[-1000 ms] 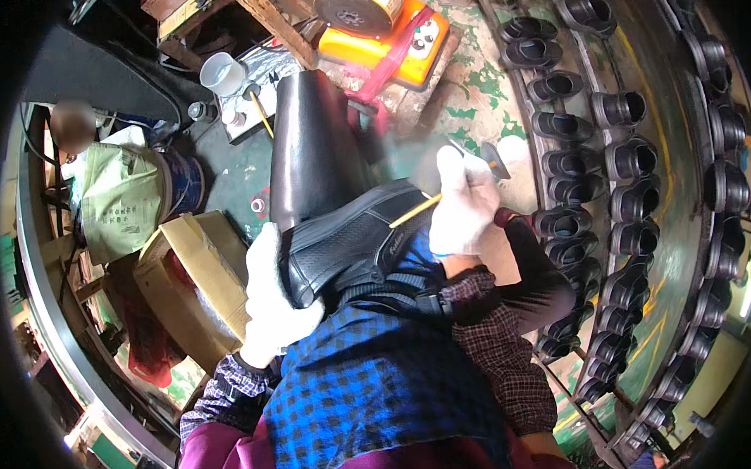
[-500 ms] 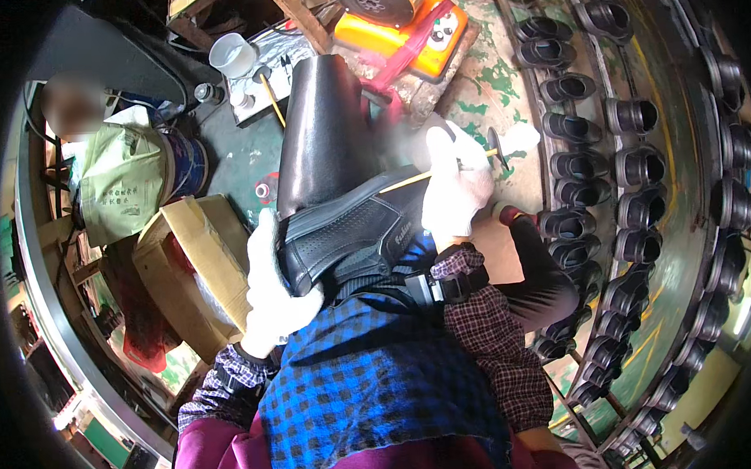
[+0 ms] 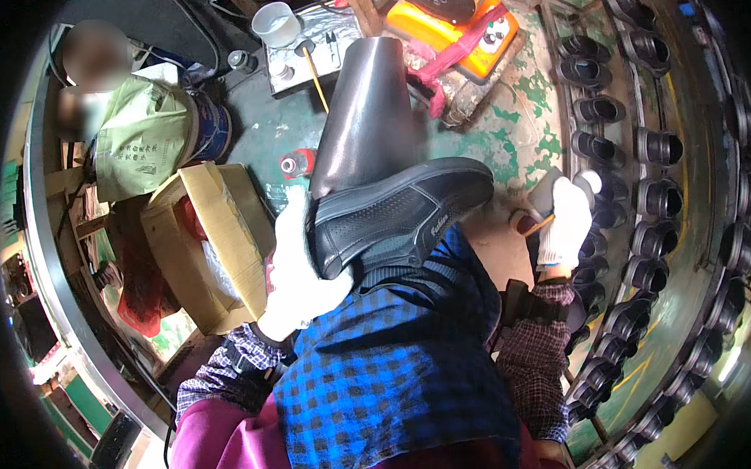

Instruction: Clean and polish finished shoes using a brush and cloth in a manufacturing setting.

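Observation:
A black leather shoe lies on its side across my lap, toe to the right, sole edge facing away. My left hand in a white glove is closed around its heel end. Off to the right, clear of the shoe, my gloved right hand is closed on a thin wooden stick. A dark round disc and a white knob show by its fingers, partly hidden and blurred. Against the shoe's far side stands a shiny black boot-like shaft.
Racks of black shoes line the right. Ahead are an orange machine, a foil-covered tray with a clear cup, and a red bottle. An open cardboard box stands left, near a green bag and another person.
My right hand has moved from over the shoe's toe out to the right, taking the stick along. The left hand keeps its hold on the heel. The whole view has shifted somewhat.

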### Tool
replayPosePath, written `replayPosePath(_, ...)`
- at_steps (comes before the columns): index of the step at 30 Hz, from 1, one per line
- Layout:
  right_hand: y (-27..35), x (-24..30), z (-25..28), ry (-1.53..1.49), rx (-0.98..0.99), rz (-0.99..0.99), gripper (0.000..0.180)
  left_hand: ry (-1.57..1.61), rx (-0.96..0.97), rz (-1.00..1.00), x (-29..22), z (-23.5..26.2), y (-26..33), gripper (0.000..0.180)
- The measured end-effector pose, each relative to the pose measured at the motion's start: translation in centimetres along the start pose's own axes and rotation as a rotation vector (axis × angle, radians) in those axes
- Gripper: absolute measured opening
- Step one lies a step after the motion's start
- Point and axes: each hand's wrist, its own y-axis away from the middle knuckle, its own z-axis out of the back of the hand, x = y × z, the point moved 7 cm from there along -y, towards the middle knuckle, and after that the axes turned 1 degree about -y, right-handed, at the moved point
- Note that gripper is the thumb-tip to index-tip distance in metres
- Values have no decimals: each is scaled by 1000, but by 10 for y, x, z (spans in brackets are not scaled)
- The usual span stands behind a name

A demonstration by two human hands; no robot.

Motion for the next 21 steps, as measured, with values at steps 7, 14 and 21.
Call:
replayPosePath(7, 76, 108, -123, 42, 826, -292, 19, 36, 23, 22, -5, -2, 1, 107)
replayPosePath(14, 100, 98, -158, 345, 660, 478, 3, 8, -42, -6, -7, -2, 2, 105)
replayPosePath(21, 114, 164, -167, 195, 671, 985, 9, -30, 18, -39, -10, -5, -3, 104)
